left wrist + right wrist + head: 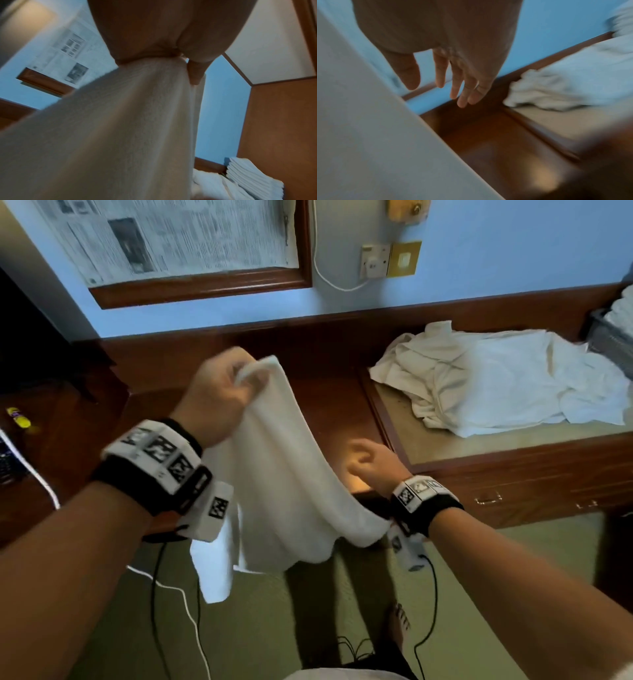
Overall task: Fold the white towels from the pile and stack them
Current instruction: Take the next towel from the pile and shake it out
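A: Towel position?
B: White towel (pixel 284 474) hangs in the air over the front edge of the wooden worktop (pixel 329 405), draped down and to the right from its top corner.
A: Grip?
B: Left hand (pixel 215 398) pinches that top corner; fingers curled round the cloth, the rest falling below the wrist. Right hand (pixel 373 462) is spread, fingers relaxed, holding nothing, just beside the towel's right edge; contact cannot be told.
A: Surroundings?
B: Unfolded pile (pixel 507 381) lies on the worktop to the right, well apart. Folded stack (pixel 254 178) sits beyond it, against the wall.
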{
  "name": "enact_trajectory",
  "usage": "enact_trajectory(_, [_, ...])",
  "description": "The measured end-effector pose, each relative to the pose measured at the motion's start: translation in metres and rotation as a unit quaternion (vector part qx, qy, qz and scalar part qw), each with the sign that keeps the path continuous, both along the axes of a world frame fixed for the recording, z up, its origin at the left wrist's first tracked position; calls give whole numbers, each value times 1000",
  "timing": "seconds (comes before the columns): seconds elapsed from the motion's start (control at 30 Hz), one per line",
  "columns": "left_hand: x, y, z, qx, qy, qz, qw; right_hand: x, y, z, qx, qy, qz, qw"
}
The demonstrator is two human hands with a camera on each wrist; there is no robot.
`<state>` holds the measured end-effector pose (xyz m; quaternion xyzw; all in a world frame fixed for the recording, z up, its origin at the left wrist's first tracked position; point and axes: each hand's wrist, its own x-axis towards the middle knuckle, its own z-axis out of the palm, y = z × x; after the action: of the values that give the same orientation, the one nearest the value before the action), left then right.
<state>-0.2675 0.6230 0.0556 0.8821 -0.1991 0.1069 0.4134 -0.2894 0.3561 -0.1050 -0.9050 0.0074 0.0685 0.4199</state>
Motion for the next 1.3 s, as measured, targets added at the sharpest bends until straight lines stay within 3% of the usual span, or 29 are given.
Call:
enact_trajectory(0.13, [-8,-20,-11,6,54,-36,998,6,52,92,251,-67,134,956])
enact_trajectory(0.23, [-10,-17,-9,-4,48,-44,998,5,62,127,293,-90,138,942])
enact_trajectory(0.47, [-13,1,-5,-118,77,-47,989,19,85,159,214,-204,117,948])
enact_trajectory(0.63, [-12,6,-15,-232,135,-73,961,27,91,192,167,-284,111,938])
enact_trajectory(0.8, [-5,4,-55,-233,187,-101,949,40,68,219,141,-343,76,926])
enact_trajectory(0.93, [-7,-16,-88,-186,234,-134,945,46,48,230,155,-364,25,918])
enact_trajectory(1.03, [-8,-25,-104,-154,242,-132,949,44,29,228,111,-344,-3,932])
enact_trajectory(1.13, [10,-24,-108,-132,156,-51,977,35,10,218,18,-294,-21,955])
enact_trajectory(1.3, [21,-41,-66,-3,117,-55,992,7,18,183,-175,-139,181,958])
